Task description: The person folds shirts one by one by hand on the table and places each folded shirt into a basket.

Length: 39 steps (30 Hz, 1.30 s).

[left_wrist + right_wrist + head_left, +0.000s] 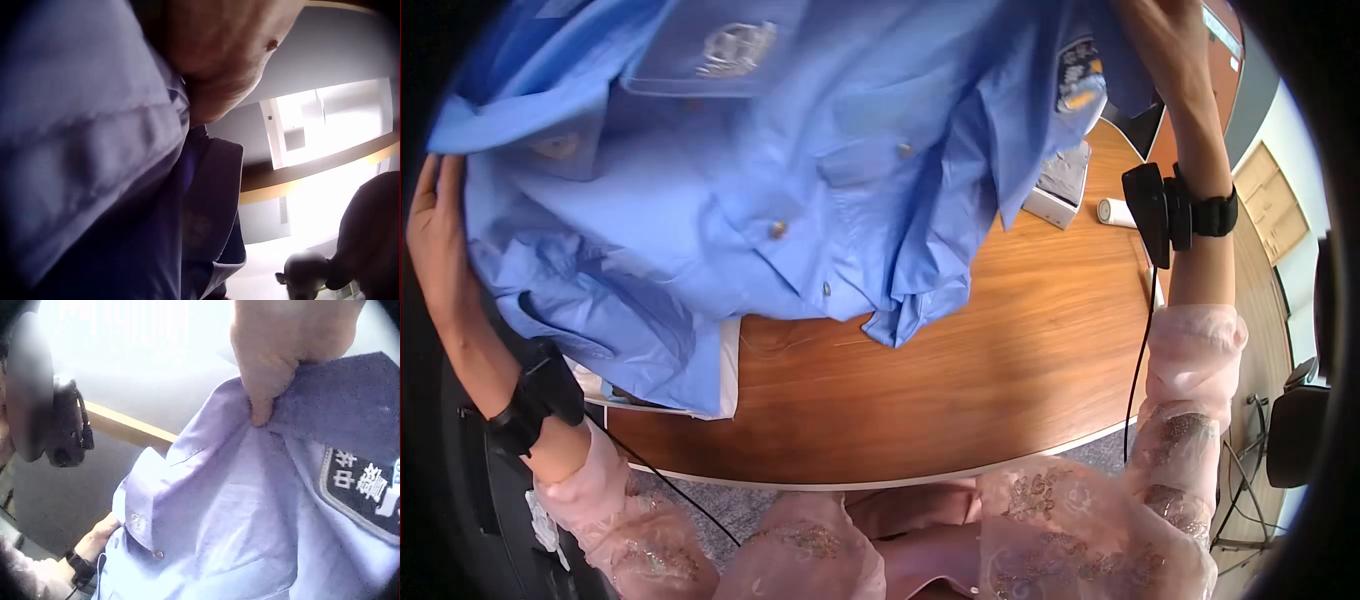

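A light blue uniform shirt (pixel 800 190) with buttons, chest pockets and a dark sleeve patch (pixel 1080 75) is spread in the air over the desk, its lower part hanging in folds. At the far left my left hand (pixel 440 240) grips the shirt's edge, fingertips partly hidden by the cloth. The left wrist view shows that hand (pixel 231 56) against bunched fabric. My right hand (pixel 1165 45), cut off by the top of the head view, holds the opposite side. In the right wrist view, the thumb and fingers of this hand (pixel 287 350) pinch the shoulder above the patch.
Below the shirt lies a brown wooden desk (pixel 1040 340) with a curved pale edge. A small grey and white box (pixel 1060 185) and a white cylinder (pixel 1116 212) sit at its right. A black chair (pixel 1300 435) stands beyond. Dark cables (pixel 1138 370) run from both wrist cameras.
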Motion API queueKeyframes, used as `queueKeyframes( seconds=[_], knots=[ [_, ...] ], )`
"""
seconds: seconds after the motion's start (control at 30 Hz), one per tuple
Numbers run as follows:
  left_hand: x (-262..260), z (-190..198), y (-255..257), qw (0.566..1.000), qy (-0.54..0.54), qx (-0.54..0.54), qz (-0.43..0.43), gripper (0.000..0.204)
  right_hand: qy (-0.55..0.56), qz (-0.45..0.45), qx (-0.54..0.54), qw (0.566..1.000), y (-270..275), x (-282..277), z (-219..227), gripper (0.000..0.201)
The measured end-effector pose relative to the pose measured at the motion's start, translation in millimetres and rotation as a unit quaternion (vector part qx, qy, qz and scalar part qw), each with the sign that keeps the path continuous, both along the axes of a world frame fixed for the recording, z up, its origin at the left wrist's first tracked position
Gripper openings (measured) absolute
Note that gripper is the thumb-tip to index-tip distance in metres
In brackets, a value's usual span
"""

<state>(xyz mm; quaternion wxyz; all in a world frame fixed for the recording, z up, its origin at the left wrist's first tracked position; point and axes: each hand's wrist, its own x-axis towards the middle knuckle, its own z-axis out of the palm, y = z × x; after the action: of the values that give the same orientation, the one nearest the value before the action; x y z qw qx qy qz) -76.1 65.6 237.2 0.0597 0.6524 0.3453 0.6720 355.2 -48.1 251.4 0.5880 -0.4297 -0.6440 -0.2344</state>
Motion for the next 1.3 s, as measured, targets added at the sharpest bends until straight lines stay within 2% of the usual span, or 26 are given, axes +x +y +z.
queueKeyframes(
  seconds=[0.07, 0.1, 0.13, 0.17, 0.2, 0.23, 0.4, 0.47, 0.53, 0.57, 0.6, 0.67, 0.7, 0.73, 0.8, 0.83, 0.87, 0.9, 1.0, 1.07, 1.13, 1.17, 1.2, 1.23, 1.27, 1.3],
  knots=[
    [-1.5, -3.5, -5.1, 1.0, -0.005, -0.015, 0.02, 0.038, -0.021, -0.007, 0.088, 0.996, -3.5, 13.4, 0.3, 0.015],
    [-2.4, -4.9, -6.6, 0.999, -0.007, -0.024, 0.029, 0.038, -0.144, -0.169, 0.067, 0.973, -21.3, 20.7, 14.5, 0.017],
    [-3.7, -4.5, -7.7, 0.999, -0.008, -0.034, 0.039, 0.039, -0.07, 0.034, 0.031, 0.996, -22.5, 43.9, 18.9, 0.021],
    [-5.1, -4.1, -9.6, 0.998, -0.009, -0.041, 0.049, 0.039, -0.069, 0.035, 0.03, 0.997, -22.9, 80.8, 15.9, 0.021],
    [-6.4, -6.9, -13.0, 0.997, -0.012, -0.047, 0.059, 0.04, -0.069, 0.022, 0.005, 0.997, -15.5, 62.8, 7.6, 0.021],
    [-7.5, -9.7, -16.3, 0.996, -0.016, -0.051, 0.069, 0.04, -0.07, 0.008, -0.019, 0.997, -15.3, 90.9, 1.9, 0.021],
    [-5.1, -14.0, -8.3, 0.992, -0.023, -0.073, 0.1, 0.042, -0.063, -0.067, -0.144, 0.985, 4.4, 89.8, -31.2, 0.022],
    [1.0, 0.5, 63.3, 0.987, 0.117, -0.071, -0.083, 0.038, -0.06, -0.099, -0.197, 0.974, 48.2, 70.0, -32.1, 0.022],
    [16.9, 0.5, 123.7, 0.93, 0.251, -0.066, -0.261, 0.034, -0.054, -0.13, -0.251, 0.958, 62.7, 91.3, -39.1, 0.022],
    [72.8, -19.7, 105.1, 0.944, 0.299, -0.114, -0.073, 0.034, -0.05, -0.145, -0.278, 0.948, 61.6, 109.0, -46.7, 0.022],
    [97.5, -39.2, 118.5, 0.917, 0.382, -0.115, -0.008, 0.031, -0.049, -0.16, -0.3, 0.939, 52.0, 133.5, -50.3, 0.022],
    [121.3, -92.8, 145.1, 0.947, 0.317, -0.059, 0.014, 0.026, -0.037, -0.105, -0.234, 0.966, 77.6, 142.0, -101.8, 0.025],
    [130.4, -105.7, 148.2, 0.938, 0.334, -0.089, 0.0, 0.035, -0.029, -0.107, -0.25, 0.962, 79.2, 142.1, -118.1, 0.025],
    [144.0, -108.3, 130.1, 0.931, 0.351, -0.095, -0.008, 0.037, -0.02, -0.11, -0.268, 0.957, 71.0, 138.1, -128.6, 0.025],
    [155.0, -108.1, 89.7, 0.912, 0.378, -0.068, -0.142, 0.027, -0.01, -0.086, -0.363, 0.928, 45.5, 113.6, -136.6, 0.022],
    [159.7, -106.8, 67.3, 0.895, 0.384, -0.123, -0.19, 0.024, -0.046, -0.07, -0.402, 0.912, 32.3, 104.9, -143.2, 0.02],
    [158.8, -104.5, 48.3, 0.843, 0.433, -0.25, -0.198, 0.024, -0.085, -0.052, -0.437, 0.894, 20.7, 97.6, -149.9, 0.02],
    [151.8, -114.4, 42.7, 0.814, 0.48, -0.211, -0.248, 0.026, -0.097, -0.03, -0.497, 0.862, 8.8, 92.2, -157.6, 0.025],
    [126.8, -158.1, 30.0, 0.761, 0.558, -0.223, -0.244, 0.031, -0.073, -0.04, -0.645, 0.759, -26.7, 67.1, -170.3, 0.045],
    [110.2, -193.3, 26.0, 0.737, 0.576, -0.257, -0.241, 0.032, -0.096, -0.072, -0.677, 0.726, -40.6, 60.9, -187.8, 0.056],
    [93.6, -231.8, 23.8, 0.72, 0.586, -0.285, -0.24, 0.03, -0.101, -0.072, -0.67, 0.732, -47.1, 56.5, -203.0, 0.062],
    [90.6, -238.0, 15.4, 0.719, 0.587, -0.288, -0.235, 0.03, -0.062, -0.099, -0.688, 0.716, -47.9, 52.0, -205.6, 0.064],
    [92.2, -243.2, 4.4, 0.707, 0.537, -0.397, -0.233, 0.028, -0.022, -0.126, -0.706, 0.697, -47.7, 48.6, -207.9, 0.065],
    [92.2, -247.9, -3.0, 0.684, 0.479, -0.501, -0.226, 0.027, -0.048, -0.13, -0.683, 0.717, -46.1, 48.7, -214.5, 0.067],
    [88.0, -255.5, -5.3, 0.683, 0.48, -0.503, -0.223, 0.027, -0.048, -0.125, -0.684, 0.717, -43.5, 46.9, -223.2, 0.067],
    [84.7, -264.6, -6.3, 0.743, 0.467, -0.43, -0.212, 0.026, -0.077, -0.132, -0.645, 0.749, -40.8, 45.3, -231.9, 0.068]
  ],
)
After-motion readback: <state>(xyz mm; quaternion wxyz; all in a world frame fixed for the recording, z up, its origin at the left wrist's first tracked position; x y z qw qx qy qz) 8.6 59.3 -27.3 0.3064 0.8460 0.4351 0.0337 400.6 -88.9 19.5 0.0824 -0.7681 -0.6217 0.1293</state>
